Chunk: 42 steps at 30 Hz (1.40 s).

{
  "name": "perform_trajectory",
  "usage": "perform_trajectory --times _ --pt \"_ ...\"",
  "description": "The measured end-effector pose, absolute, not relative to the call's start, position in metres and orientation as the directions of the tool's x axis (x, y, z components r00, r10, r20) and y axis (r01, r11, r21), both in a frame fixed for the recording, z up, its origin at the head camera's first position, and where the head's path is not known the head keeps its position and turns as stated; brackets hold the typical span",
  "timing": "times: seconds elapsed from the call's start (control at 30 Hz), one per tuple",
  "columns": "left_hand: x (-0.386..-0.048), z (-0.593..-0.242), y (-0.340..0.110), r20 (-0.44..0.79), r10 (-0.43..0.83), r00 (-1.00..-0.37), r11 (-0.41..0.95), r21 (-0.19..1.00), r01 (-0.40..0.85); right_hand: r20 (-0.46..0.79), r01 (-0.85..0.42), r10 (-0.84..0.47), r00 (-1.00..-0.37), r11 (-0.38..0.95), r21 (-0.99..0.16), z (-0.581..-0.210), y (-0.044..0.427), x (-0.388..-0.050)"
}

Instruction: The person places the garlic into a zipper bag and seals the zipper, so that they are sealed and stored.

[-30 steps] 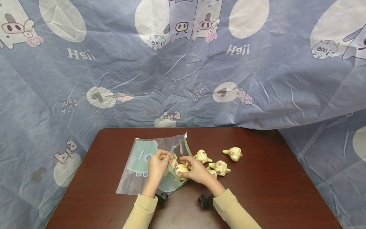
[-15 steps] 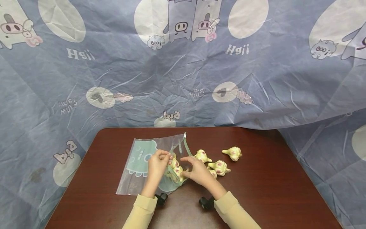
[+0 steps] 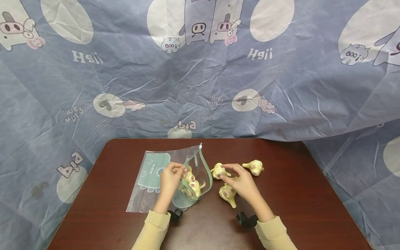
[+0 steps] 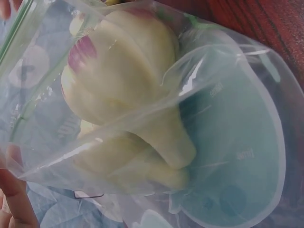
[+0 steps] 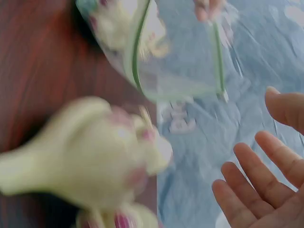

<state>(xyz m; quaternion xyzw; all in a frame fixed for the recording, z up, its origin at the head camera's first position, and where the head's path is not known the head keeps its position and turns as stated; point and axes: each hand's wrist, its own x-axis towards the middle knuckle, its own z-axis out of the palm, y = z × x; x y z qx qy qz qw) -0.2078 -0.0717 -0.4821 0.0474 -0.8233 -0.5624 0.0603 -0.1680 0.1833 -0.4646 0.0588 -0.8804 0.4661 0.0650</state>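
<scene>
A clear zip bag (image 3: 206, 173) with a green zip edge and a teal printed figure lies on the table, its mouth spread towards the right. Inside it sit several garlic bulbs (image 3: 194, 187), pale with purple patches; the left wrist view shows two of them (image 4: 128, 61) through the film. My left hand (image 3: 170, 180) pinches the bag's rim between thumb and fingers. Over the loose garlic, my right hand (image 3: 243, 182) has its fingers spread and holds nothing. Its fingertips are close to one bulb (image 3: 219, 171), and another bulb (image 3: 228, 195) lies just below its thumb.
A further garlic bulb (image 3: 254, 167) lies to the right, beyond my right hand. The dark red-brown table (image 3: 300, 201) backs onto a blue patterned cloth (image 3: 175, 80). Black wrist cameras (image 3: 247, 220) sit under both wrists.
My right hand let go of a garlic bulb in the bag's mouth, then moved right over the loose bulbs, now covering one there. My left hand still pinches the rim.
</scene>
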Motion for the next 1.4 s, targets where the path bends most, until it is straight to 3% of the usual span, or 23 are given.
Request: perform_trajectory --times 0.37,0.5,1.4 --pt "-0.215 -0.480 -0.075 0.029 -0.138 -0.990 0.366 0.930 -0.024 0.180 -0.010 0.244 -0.953 0.568 -0.823 -0.465 0.251 -0.179" --pt "-0.217 -0.479 -0.076 0.023 -0.137 -0.990 0.371 0.928 -0.029 0.160 0.040 0.291 -0.943 0.579 -0.814 -0.474 0.268 -0.186" --pt "-0.220 -0.476 -0.077 0.009 -0.152 -0.988 0.343 0.938 -0.044 -0.043 0.197 0.259 -0.965 0.605 -0.771 -0.517 0.299 -0.209"
